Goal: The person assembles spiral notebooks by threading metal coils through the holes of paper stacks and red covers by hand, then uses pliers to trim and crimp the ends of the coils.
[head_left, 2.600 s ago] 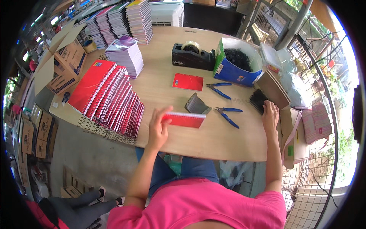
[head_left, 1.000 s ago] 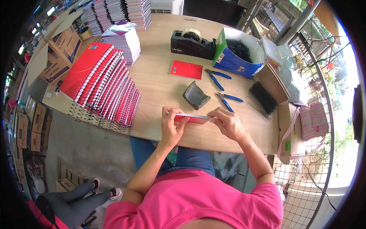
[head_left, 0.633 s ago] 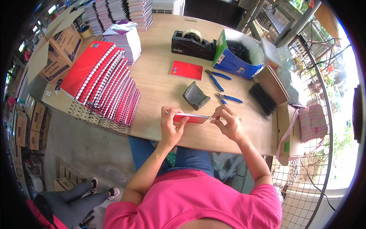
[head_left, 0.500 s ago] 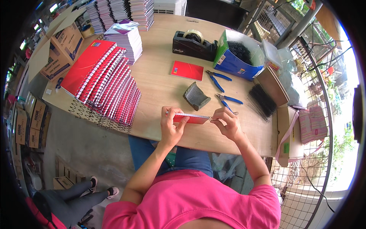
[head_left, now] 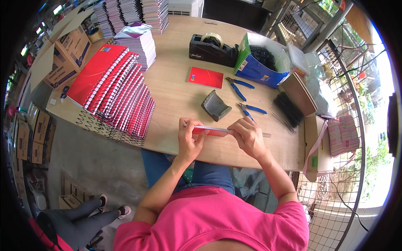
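My left hand [head_left: 191, 139] is closed on one end of a small red notebook [head_left: 209, 131], held edge-up above the table's near side. At the other end of it, my right hand [head_left: 250, 139] pinches a thin wire binding coil [head_left: 266, 135], whose free length sticks out to the right of the fingers. The exact spot where coil and notebook meet is covered by my fingertips. Beyond my hands lies a dark, curved trough-shaped block [head_left: 215, 105]. Two blue-handled cutting pliers [head_left: 236, 88] [head_left: 253, 109] rest to its right, and a small red notebook [head_left: 205, 78] lies flat behind it.
A tall stack of red spiral notebooks [head_left: 115, 92] fills the table's left. At the back stand a tape dispenser [head_left: 213, 50] and a blue box [head_left: 264, 75] of dark coils. More black coils [head_left: 288, 109] lie at right. Another person's legs [head_left: 83, 217] show at lower left.
My right hand has shifted slightly left against the notebook's end. The coil now extends out to the right past my fingers. My left hand stays nearly in place.
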`<action>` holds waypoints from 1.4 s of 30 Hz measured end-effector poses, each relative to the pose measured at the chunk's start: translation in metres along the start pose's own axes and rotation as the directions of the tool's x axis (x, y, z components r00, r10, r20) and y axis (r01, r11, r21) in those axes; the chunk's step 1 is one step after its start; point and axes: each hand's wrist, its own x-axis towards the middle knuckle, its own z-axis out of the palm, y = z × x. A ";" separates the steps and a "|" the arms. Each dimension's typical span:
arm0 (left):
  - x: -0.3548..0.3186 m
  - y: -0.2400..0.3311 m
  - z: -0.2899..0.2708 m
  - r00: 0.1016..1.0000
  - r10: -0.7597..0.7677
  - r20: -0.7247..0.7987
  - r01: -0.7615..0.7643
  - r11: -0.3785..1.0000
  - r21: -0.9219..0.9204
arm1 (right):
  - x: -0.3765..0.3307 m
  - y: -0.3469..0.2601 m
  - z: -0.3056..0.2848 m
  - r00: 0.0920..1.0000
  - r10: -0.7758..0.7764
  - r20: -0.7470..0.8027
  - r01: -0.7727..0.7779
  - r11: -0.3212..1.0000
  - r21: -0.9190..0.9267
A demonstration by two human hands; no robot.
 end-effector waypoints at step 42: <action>0.014 -0.013 0.005 0.988 0.036 0.148 -0.026 0.997 -0.069 | 0.027 0.056 -0.003 0.888 -0.089 0.452 -0.393 0.365 0.844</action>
